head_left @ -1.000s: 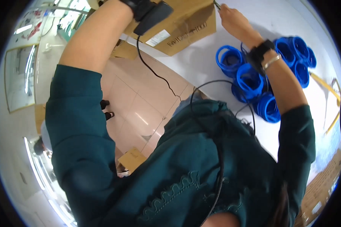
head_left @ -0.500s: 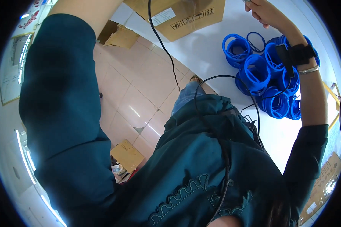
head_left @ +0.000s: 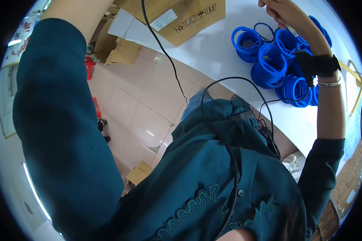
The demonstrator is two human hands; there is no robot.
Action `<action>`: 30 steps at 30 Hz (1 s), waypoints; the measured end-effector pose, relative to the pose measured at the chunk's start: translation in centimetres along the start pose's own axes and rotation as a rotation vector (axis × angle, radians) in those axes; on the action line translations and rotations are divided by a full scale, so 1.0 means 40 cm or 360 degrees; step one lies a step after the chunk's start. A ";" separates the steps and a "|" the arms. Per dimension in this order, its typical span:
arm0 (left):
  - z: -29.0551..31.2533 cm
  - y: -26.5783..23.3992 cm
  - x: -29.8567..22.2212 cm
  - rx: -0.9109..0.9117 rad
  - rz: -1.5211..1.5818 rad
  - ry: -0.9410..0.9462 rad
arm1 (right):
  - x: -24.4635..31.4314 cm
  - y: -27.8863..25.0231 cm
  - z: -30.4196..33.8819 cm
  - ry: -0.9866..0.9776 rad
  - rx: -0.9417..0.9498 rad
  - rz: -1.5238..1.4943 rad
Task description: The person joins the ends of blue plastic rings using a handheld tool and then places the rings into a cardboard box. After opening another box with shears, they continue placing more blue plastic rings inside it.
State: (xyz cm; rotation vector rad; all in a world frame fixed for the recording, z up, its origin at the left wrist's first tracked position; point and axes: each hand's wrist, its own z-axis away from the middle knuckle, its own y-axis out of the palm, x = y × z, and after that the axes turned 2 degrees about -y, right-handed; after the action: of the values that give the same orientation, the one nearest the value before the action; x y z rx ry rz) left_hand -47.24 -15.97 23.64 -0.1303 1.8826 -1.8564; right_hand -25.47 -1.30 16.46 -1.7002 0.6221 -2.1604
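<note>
My left arm [head_left: 64, 108] in a dark green sleeve reaches up past the top edge, so its hand is out of view. My right hand [head_left: 278, 11] is at the top right, above the white table [head_left: 197, 56], with its fingers curled in. A small pale thing shows beside its fingers, too unclear to name. Below and beside that hand stand stacks of blue plastic rings [head_left: 271, 64], hollow and round, with thin loops on them. A black strap device [head_left: 319, 66] and a bracelet circle my right wrist.
A cardboard box [head_left: 189, 24] stands on the table at the top. Black cables [head_left: 165, 52] run down across my body. An open carton [head_left: 116, 48] and a smaller box [head_left: 139, 172] are low on the left, by the tiled floor [head_left: 136, 104].
The view has shifted, so the box, rings and table edge sit further left and up. My right hand has drawn slightly nearer the rings, its fingers still curled.
</note>
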 end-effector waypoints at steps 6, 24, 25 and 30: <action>-0.031 0.000 0.006 0.0129 0.0177 0.0058 | 0.055 0.063 0.114 0.0065 -0.0173 -0.0103; -0.205 0.096 0.080 0.0559 0.0061 0.0288 | 0.001 0.305 0.241 0.0088 -0.0359 -0.0148; -0.206 0.168 -0.008 0.0251 -0.0001 0.0297 | -0.011 0.286 0.248 0.0149 -0.0383 -0.0122; -0.074 0.328 -0.291 -0.0680 -0.0079 -0.0198 | -0.038 0.258 0.277 0.0386 -0.0398 -0.0310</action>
State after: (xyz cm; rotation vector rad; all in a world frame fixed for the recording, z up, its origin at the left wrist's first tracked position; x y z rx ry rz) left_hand -34.73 -7.71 14.08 -0.4271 2.1737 -1.4131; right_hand -14.53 -10.88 11.98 -1.6928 0.8545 -2.5438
